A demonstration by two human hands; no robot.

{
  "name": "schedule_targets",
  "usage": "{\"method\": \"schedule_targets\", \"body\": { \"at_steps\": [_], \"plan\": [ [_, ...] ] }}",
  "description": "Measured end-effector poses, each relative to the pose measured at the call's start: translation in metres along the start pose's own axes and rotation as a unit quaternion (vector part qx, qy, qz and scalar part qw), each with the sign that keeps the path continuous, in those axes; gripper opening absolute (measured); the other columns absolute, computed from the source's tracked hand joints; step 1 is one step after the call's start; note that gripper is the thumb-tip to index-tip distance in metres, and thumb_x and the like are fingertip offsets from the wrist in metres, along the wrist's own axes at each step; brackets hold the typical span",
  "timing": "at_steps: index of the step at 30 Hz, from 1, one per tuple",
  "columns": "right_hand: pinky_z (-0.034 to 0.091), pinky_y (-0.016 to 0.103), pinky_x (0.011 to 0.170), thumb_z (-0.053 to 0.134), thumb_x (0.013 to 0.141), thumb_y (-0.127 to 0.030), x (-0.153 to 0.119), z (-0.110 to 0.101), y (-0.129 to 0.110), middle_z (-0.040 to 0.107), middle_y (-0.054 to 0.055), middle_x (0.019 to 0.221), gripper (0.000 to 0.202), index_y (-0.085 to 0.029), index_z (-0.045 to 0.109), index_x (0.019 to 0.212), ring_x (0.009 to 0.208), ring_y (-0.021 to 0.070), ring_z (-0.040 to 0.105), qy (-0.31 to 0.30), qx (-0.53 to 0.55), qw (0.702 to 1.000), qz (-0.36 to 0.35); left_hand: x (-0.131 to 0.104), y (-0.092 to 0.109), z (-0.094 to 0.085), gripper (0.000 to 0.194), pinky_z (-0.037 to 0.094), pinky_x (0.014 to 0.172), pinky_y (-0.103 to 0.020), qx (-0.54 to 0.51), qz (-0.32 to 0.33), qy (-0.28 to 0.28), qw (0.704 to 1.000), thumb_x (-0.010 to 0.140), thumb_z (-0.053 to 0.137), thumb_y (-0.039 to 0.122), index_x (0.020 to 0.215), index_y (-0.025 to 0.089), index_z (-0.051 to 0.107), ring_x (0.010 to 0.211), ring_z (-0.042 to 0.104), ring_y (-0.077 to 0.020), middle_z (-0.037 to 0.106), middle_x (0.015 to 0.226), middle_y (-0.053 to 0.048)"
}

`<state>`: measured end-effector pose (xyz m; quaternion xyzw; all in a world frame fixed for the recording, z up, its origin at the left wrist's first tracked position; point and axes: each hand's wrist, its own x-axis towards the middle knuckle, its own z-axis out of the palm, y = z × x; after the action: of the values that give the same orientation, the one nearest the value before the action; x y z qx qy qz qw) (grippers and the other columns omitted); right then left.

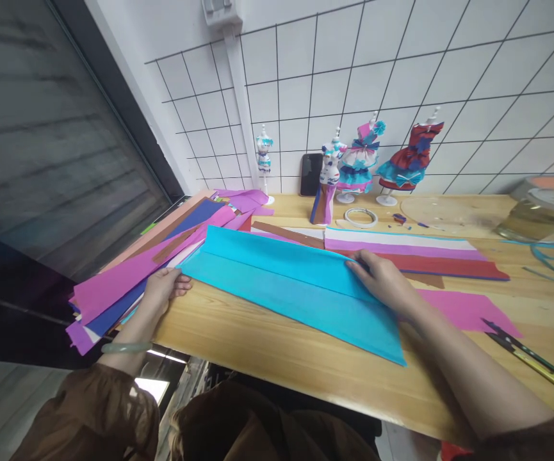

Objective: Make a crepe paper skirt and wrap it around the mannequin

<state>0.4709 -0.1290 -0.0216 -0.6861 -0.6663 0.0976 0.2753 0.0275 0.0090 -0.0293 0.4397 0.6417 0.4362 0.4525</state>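
A bright blue sheet of crepe paper (286,288) with a lengthwise crease lies slanted across the wooden table in front of me. At its left corner, my left hand (164,288) is closed, pinching the edge, its fingers curled. My right hand (380,278) grips the far edge toward the right end, thumb and fingers together; part of the grip is hidden behind the hand. Beyond the sheet, a stack of white, purple and red paper strips (430,262) lies beside my right fingers. Under my right forearm, a pink paper piece (464,309) lies flat.
Long coloured papers (146,275) are heaped at the left. Black-and-yellow scissors (531,355) lie at the right. Small dress forms in paper clothes (356,163), a phone (311,174) and a tape roll (360,218) stand or lie along the wall. A glass jar (540,214) is at the far right.
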Motion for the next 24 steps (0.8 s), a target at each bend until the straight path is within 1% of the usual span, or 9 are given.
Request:
{"method": "schedule_targets", "body": {
  "at_steps": [3,7,10,13,16,18,21,24],
  "plan": [
    [0.042,0.028,0.063,0.039,0.085,-0.042,-0.002,-0.009,0.004,0.062,0.004,0.08,0.026,-0.02,0.051,0.09,0.073,0.0191,0.057,0.003,0.068,0.998,0.018,-0.004,0.004,0.007,0.016,0.051,0.047,-0.022,-0.021,0.004,-0.017,1.0,0.069,0.058,0.027,0.072,0.013,0.052,0.057,0.065,-0.0178,0.065,0.062,-0.008],
    [0.042,0.028,0.065,0.044,0.083,-0.046,-0.002,-0.022,0.017,0.06,0.003,0.08,0.029,-0.02,0.053,0.091,0.073,0.0177,0.055,0.006,0.133,0.99,0.048,-0.009,0.015,0.021,0.016,0.054,0.055,-0.026,-0.068,0.018,-0.044,0.997,0.068,0.059,0.025,0.076,0.013,0.052,0.063,0.066,-0.0201,0.065,0.062,-0.007],
    [0.042,0.026,0.061,0.048,0.08,-0.049,-0.003,-0.029,0.026,0.059,0.001,0.076,0.032,-0.02,0.054,0.091,0.068,0.0158,0.054,0.022,0.189,0.979,0.08,-0.012,0.028,0.033,0.014,0.055,0.057,-0.026,-0.122,0.047,-0.066,0.989,0.066,0.061,0.023,0.074,0.013,0.053,0.06,0.065,-0.0179,0.064,0.061,-0.006],
    [0.042,0.024,0.057,0.052,0.077,-0.051,-0.003,-0.033,0.028,0.058,0.0,0.074,0.033,-0.021,0.054,0.089,0.064,0.0139,0.052,0.05,0.25,0.96,0.115,-0.011,0.042,0.042,0.013,0.055,0.058,-0.027,-0.161,0.082,-0.062,0.981,0.066,0.061,0.022,0.069,0.014,0.053,0.055,0.063,-0.0138,0.063,0.06,-0.003],
    [0.04,0.022,0.051,0.056,0.073,-0.052,-0.003,-0.033,0.024,0.056,-0.002,0.069,0.033,-0.021,0.054,0.085,0.058,0.0118,0.05,0.084,0.306,0.936,0.149,0.0,0.053,0.049,0.012,0.055,0.059,-0.027,-0.182,0.103,-0.072,0.975,0.066,0.061,0.022,0.07,0.014,0.052,0.055,0.063,-0.0131,0.062,0.06,-0.002],
    [0.038,0.021,0.048,0.058,0.071,-0.052,-0.002,-0.03,0.019,0.054,-0.003,0.065,0.033,-0.021,0.053,0.083,0.054,0.011,0.048,0.091,0.339,0.921,0.169,0.012,0.058,0.053,0.013,0.055,0.056,-0.026,-0.189,0.111,-0.073,0.973,0.067,0.06,0.023,0.072,0.015,0.052,0.056,0.063,-0.014,0.061,0.059,-0.001],
    [0.037,0.021,0.046,0.061,0.069,-0.051,-0.002,-0.024,0.01,0.055,-0.003,0.063,0.034,-0.021,0.052,0.082,0.051,0.0107,0.048,0.069,0.388,0.898,0.195,0.032,0.064,0.059,0.012,0.053,0.053,-0.026,-0.191,0.111,-0.06,0.973,0.068,0.058,0.023,0.072,0.014,0.051,0.056,0.063,-0.0156,0.06,0.058,-0.001],
    [0.037,0.021,0.046,0.062,0.066,-0.051,-0.002,-0.017,0.003,0.054,-0.004,0.061,0.035,-0.02,0.052,0.08,0.049,0.0102,0.047,0.045,0.423,0.878,0.221,0.051,0.07,0.066,0.011,0.053,0.052,-0.026,-0.186,0.105,-0.049,0.976,0.07,0.057,0.022,0.072,0.014,0.05,0.052,0.062,-0.014,0.06,0.057,-0.002]
  ]
}}
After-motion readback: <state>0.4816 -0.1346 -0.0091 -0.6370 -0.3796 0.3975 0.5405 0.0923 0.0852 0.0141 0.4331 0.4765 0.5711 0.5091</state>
